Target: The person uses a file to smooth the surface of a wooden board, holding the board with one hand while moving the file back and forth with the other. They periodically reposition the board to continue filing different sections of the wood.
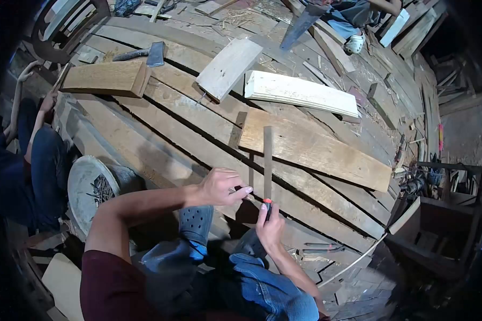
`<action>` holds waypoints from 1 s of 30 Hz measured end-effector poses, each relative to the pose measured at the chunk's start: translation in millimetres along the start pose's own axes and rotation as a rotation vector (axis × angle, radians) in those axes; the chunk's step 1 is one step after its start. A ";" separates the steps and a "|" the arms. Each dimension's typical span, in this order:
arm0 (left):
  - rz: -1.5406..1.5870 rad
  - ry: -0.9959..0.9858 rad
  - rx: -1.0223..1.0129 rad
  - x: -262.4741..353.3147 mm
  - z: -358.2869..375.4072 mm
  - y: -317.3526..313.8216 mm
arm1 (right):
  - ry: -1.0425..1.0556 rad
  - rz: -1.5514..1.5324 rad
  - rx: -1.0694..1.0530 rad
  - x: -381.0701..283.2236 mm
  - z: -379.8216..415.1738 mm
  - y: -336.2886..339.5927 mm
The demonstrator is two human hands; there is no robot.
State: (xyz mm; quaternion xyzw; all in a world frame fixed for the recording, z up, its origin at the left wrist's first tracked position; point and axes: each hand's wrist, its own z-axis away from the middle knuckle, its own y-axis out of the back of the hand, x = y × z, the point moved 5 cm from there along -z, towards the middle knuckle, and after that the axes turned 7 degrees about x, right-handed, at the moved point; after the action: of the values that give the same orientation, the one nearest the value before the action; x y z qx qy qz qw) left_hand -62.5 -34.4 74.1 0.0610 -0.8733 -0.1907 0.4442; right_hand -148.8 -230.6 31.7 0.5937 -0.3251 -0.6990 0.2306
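Observation:
My right hand [270, 229] is closed around the red and black handle of a flat file [268, 160]. The file's long grey blade points away from me, its far end over a planed board [316, 150]. To the left of the file, my left hand [225, 187] is closed, thumb stretched toward the file; something small and dark shows at the fingers, too small to name. Beyond lie a white grooved board [302, 92] and a short grey plank [229, 67] with a thin metal piece sticking out near its end.
A bucket [76, 199] with nails stands at my left, beside a seated person [40, 155] whose hand is by a thick wooden block [104, 79]. A hatchet [155, 54] lies behind. Another person sits near a saw [302, 27]. Gaps run between the floor planks; pliers [324, 247] lie right.

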 end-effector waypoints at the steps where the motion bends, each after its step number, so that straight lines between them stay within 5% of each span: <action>1: 0.014 -0.010 -0.009 -2.3 2.1 -1.7 | 0.020 -0.046 -0.014 -1.5 -0.1 -0.8; 8: 0.033 0.005 -0.011 0.6 0.1 -5.4 | 0.114 -0.052 -0.148 -14.4 -4.9 -11.5; 12: 0.015 -0.011 -0.007 0.6 1.5 -0.7 | 0.139 -0.118 0.065 -14.1 1.1 1.9; 30: -0.008 0.025 0.000 -7.6 5.0 -0.6 | -0.017 -0.004 0.098 29.0 1.3 21.0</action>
State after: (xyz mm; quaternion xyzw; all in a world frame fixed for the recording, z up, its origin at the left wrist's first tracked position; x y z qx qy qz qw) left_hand -62.0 -31.5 65.5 0.0670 -0.8675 -0.1917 0.4542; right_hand -156.9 -265.3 27.4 0.5992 -0.3597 -0.6876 0.1971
